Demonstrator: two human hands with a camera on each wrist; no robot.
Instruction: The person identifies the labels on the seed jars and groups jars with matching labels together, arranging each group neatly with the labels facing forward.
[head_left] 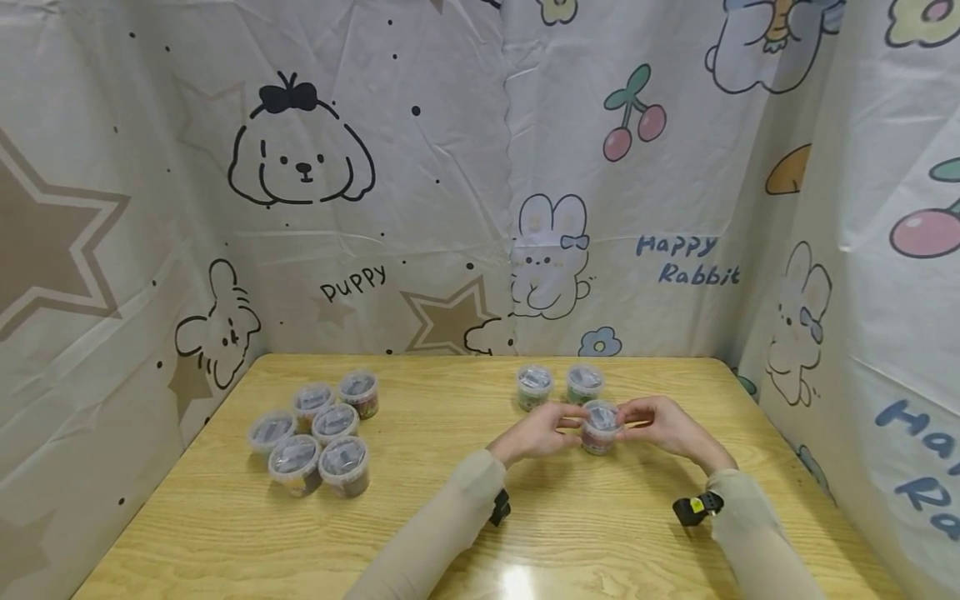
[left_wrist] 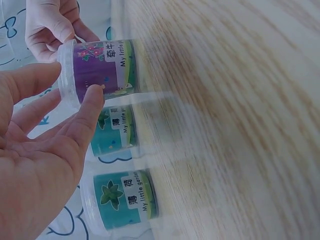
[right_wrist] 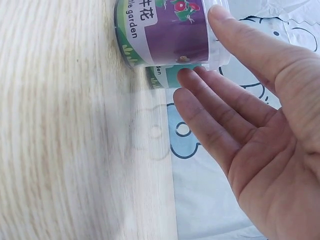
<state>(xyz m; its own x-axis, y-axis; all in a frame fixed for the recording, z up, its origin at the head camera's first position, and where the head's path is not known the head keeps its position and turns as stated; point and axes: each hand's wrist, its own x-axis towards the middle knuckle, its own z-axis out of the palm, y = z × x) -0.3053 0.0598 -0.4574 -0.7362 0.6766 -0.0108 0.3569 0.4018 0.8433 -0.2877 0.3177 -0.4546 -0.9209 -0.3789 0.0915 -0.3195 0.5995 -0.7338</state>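
A small clear-lidded tub (head_left: 599, 432) with a purple label reading "My little garden" stands upright on the wooden table, between both hands. My left hand (head_left: 536, 433) is at its left side; in the left wrist view the thumb is near the lid rim and a fingertip is at the purple label (left_wrist: 95, 70). On the other side is my right hand (head_left: 663, 427), its thumb at the lid edge and its other fingers stretched out, as the right wrist view shows. Just behind stand two green-labelled tubs (head_left: 535, 387) (head_left: 584, 384), with mint leaves pictured on them.
At the table's left, several similar lidded tubs (head_left: 335, 423) stand in a loose cluster. Printed cloth (head_left: 450, 167) hangs behind the table (head_left: 450, 533) and along both sides. A black wrist strap device (head_left: 697, 507) sits on the right wrist.
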